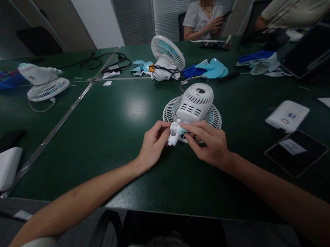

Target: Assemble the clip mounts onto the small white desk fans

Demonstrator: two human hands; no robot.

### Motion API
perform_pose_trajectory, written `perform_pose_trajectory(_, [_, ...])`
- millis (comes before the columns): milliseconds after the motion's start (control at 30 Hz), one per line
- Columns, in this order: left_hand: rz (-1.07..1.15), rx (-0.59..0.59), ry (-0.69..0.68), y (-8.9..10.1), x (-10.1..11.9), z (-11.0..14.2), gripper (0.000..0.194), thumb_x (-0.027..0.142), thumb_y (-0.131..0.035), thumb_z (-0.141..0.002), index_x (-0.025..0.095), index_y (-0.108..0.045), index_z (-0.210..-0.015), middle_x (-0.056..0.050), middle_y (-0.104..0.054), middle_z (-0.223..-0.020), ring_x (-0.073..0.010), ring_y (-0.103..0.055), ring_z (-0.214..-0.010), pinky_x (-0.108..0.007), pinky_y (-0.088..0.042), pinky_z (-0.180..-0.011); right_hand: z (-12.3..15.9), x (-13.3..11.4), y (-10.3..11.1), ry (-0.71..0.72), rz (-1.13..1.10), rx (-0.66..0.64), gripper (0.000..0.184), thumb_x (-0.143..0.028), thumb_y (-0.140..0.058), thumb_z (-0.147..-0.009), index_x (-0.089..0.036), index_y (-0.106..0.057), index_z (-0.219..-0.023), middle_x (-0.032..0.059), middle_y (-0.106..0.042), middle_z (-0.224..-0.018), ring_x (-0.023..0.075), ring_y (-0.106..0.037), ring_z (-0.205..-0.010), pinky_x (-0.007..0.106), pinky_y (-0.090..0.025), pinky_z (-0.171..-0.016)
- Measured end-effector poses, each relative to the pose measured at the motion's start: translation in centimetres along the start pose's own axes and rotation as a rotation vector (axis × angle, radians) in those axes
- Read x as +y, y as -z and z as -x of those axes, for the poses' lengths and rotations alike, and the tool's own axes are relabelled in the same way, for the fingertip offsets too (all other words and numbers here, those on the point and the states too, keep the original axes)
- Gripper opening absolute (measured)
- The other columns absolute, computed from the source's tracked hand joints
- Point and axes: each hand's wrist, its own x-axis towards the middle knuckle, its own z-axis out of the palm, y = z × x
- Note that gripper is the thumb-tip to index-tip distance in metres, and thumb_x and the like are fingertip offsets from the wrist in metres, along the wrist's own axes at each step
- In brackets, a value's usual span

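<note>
A small white electric fan [199, 102] lies grille-down on the green table in front of me, its vented motor housing facing up. At its near end is a white clip-like bracket [173, 134]. My left hand [154, 143] pinches the bracket's left side between thumb and fingers. On the other side, my right hand [207, 139] grips a light-blue knob [182, 130] where the bracket meets the housing. The fingers partly cover the knob, and the fan's grille shows beneath the housing.
Another fan [47, 81] lies at the left, and one [167, 57] stands at the back beside blue fan blades [213, 68]. White power banks [288, 115] and a dark tablet [296, 154] lie right. A person [203, 21] sits across the table [110, 116].
</note>
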Motion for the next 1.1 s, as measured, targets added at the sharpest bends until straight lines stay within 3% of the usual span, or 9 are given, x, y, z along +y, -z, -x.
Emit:
perform_pose_trajectory(167, [0.104,0.011,0.076,0.1,-0.45,-0.5,0.021,0.034,-0.064,-0.098,0.016,-0.068,-0.107,-0.003,-0.065,-0.086,-0.0123,-0.054,-0.066,-0.024,-0.048,-0.062,-0.09,0.04,-0.11,-0.009,-0.026,0.037,0.037,-0.009,-0.063,-0.094,-0.025,-0.064,-0.127,0.004,-0.073,-0.11,0.0171,-0.071,-0.09,0.031,-0.061,-0.077])
perform_pose_trajectory(533, [0.126,0.018,0.067,0.15,-0.67,-0.65,0.02,0.033,-0.065,-0.098,0.015,-0.068,-0.106,-0.003,-0.063,-0.082,-0.0121,-0.054,-0.066,-0.024,-0.046,-0.061,-0.21,0.29,0.1,0.036,-0.036,0.013,0.036,-0.012,-0.063,-0.097,-0.025,-0.063,-0.13,0.0022,-0.076,-0.109,0.0151,-0.073,-0.089,0.029,-0.06,-0.076])
perform_pose_trajectory(700, [0.103,-0.031,0.046,0.2,-0.63,-0.5,0.02,0.032,-0.064,-0.099,0.015,-0.068,-0.107,-0.003,-0.064,-0.083,-0.0119,-0.056,-0.067,-0.024,-0.047,-0.062,-0.45,0.18,0.18,-0.052,-0.042,0.076,0.007,-0.025,-0.071,-0.095,-0.021,-0.069,-0.101,-0.0002,-0.074,-0.086,0.0126,-0.066,-0.067,0.027,-0.052,-0.059])
perform_pose_trajectory(833, [0.081,-0.062,0.038,0.13,-0.55,-0.27,0.02,0.034,-0.064,-0.099,0.015,-0.068,-0.106,-0.003,-0.064,-0.083,-0.012,-0.057,-0.069,-0.023,-0.047,-0.062,-0.51,0.15,0.2,-0.072,0.009,0.106,0.014,-0.027,-0.068,-0.096,-0.021,-0.064,-0.084,-0.0042,-0.066,-0.069,0.0098,-0.057,-0.054,0.025,-0.043,-0.05])
perform_pose_trajectory(967, [0.062,-0.048,0.018,0.07,-0.67,-0.23,0.02,0.033,-0.063,-0.1,0.015,-0.067,-0.107,-0.003,-0.064,-0.083,-0.0118,-0.057,-0.069,-0.023,-0.047,-0.061,-0.27,0.12,0.23,-0.087,-0.026,0.089,0.006,-0.024,-0.068,-0.094,-0.022,-0.065,-0.098,-0.0029,-0.069,-0.077,0.0102,-0.061,-0.058,0.024,-0.048,-0.053])
perform_pose_trajectory(1100, [0.047,-0.035,0.008,0.07,-0.93,-0.33,0.021,0.033,-0.063,-0.1,0.015,-0.067,-0.108,-0.003,-0.064,-0.081,-0.0118,-0.057,-0.068,-0.022,-0.047,-0.06,0.0,0.22,0.4,-0.019,-0.097,0.005,0.029,-0.015,-0.063,-0.091,-0.022,-0.061,-0.119,0.0002,-0.071,-0.091,0.0124,-0.066,-0.067,0.026,-0.052,-0.059])
